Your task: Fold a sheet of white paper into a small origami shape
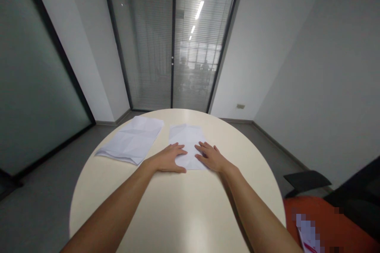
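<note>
A creased white sheet of paper (186, 134) lies flat near the middle of the round table. On its left edge rests my left hand (169, 159), fingers spread and thumb near the sheet's bottom edge. My right hand (212, 157) lies on the right side of the same sheet, its fingers stretched toward the middle. Neither hand grips anything. To the left is a stack of creased white paper sheets (133, 138), apart from the single sheet and close to my left forearm.
The round cream table (178, 209) fills the lower middle. An orange chair (329, 221) with a black armrest (308, 180) stands at the right, with a partly pixelated item on its seat. Beyond the table are a glass partition with blinds (145, 47) and white walls.
</note>
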`<state>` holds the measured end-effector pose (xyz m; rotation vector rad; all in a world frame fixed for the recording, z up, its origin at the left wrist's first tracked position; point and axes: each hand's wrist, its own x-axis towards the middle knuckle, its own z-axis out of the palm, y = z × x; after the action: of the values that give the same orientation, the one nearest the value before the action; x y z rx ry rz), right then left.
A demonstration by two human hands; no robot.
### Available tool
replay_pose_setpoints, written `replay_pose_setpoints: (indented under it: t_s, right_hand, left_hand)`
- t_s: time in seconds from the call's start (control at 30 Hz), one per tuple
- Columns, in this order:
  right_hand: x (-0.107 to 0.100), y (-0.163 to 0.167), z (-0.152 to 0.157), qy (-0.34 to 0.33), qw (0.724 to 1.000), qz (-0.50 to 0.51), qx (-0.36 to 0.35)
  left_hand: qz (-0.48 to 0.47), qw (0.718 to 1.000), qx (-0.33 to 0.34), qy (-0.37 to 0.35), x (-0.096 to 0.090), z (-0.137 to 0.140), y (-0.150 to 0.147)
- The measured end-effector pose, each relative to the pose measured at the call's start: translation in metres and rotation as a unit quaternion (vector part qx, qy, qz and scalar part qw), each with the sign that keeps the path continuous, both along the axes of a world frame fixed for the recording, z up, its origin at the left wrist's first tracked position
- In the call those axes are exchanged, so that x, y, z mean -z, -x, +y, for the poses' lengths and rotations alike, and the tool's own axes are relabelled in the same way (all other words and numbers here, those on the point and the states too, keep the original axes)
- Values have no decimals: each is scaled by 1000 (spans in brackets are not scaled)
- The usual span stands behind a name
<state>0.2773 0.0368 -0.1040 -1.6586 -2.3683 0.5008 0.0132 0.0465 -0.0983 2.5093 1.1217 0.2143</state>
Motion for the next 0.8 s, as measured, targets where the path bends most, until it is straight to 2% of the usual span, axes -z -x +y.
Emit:
replay_pose_setpoints:
  t_s: [0.17,0.4,0.6,0.8]
  right_hand:
    - [-10,-2,0,-8,999,37,-33]
    - [-21,-14,-6,96,993,28,-63]
    - [-16,-25,-2,86,992,72,-60]
    - [-16,-35,-1,91,983,152,-44]
  left_hand:
    - [-2,1000,-7,-12,-1,1,2]
    - [-14,1000,-20,-12,-4,0,4]
    - [-14,1000,-25,1,-8,1,7]
    - [9,998,-34,48,-20,-3,13]
